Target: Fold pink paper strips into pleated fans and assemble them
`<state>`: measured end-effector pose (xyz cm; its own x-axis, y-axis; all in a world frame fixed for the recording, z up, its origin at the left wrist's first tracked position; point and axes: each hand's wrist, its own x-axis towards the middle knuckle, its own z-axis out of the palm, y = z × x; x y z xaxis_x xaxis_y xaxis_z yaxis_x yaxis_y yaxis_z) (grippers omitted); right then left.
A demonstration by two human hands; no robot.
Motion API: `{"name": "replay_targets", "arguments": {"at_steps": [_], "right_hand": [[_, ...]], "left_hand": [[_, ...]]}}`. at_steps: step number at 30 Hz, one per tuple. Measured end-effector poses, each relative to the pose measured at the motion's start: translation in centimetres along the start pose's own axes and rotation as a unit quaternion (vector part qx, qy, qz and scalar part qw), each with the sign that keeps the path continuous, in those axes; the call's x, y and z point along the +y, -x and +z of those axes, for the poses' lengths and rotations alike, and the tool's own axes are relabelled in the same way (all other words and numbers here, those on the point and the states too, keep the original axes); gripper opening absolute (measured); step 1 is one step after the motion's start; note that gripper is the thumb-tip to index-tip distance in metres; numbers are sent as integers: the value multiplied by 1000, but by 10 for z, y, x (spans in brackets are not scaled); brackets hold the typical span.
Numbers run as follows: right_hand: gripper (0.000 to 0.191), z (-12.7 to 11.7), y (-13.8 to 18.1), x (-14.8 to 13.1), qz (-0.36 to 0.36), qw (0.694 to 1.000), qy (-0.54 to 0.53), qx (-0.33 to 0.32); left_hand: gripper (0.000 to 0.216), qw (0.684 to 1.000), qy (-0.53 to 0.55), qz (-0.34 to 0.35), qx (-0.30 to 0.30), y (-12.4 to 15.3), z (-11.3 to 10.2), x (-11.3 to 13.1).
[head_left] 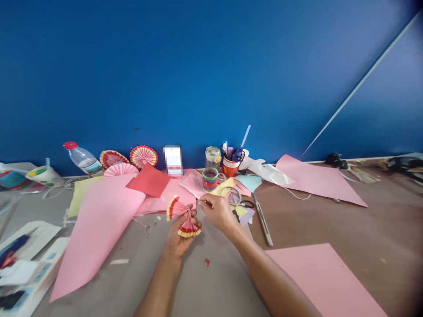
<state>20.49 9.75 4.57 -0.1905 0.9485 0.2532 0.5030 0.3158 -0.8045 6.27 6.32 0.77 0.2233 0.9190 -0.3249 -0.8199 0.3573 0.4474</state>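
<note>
A pleated paper fan (177, 209), pink with red and yellow edging, is pinched at its middle in my left hand (180, 235). Its two ends spread apart like a bow tie. Just to the right, my right hand (218, 212) is closed in a pinch near the fan's middle; whatever its fingertips hold is too small to make out. Behind the hands lie pink sheets and a red paper square (148, 180). Finished-looking round paper rosettes (143, 157) in the same colours lean against the blue wall.
A utility knife (263, 220) and scissors (247, 204) lie right of my hands. Behind stand a clear jar (212, 160), a red cup (230, 167) of pens and a tilted bottle (84, 158). Pink sheets (325, 277) lie at right and left (95, 229).
</note>
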Motion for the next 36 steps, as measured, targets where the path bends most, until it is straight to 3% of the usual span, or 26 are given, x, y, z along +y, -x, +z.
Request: {"name": "replay_targets", "arguments": {"at_steps": [4, 10, 16, 21, 28, 36], "right_hand": [[20, 1, 1, -1, 4, 1000, 18, -18], [19, 3, 2, -1, 18, 997, 31, -62], [19, 5, 2, 0, 10, 996, 32, -84], [19, 6, 3, -1, 19, 995, 47, -81], [18, 7, 3, -4, 28, 991, 89, -99], [20, 13, 6, -7, 18, 990, 85, -115]], "left_hand": [[23, 999, -18, 5, -32, 3, -2, -2], [22, 1000, -13, 11, -17, -3, -8, -3], [16, 999, -6, 23, 25, -9, -10, 0], [11, 988, -117, 67, 70, -14, -10, -2], [8, 948, -222, 175, 144, -21, -15, -5], [19, 868, -363, 247, 233, -17, -21, 5]]}}
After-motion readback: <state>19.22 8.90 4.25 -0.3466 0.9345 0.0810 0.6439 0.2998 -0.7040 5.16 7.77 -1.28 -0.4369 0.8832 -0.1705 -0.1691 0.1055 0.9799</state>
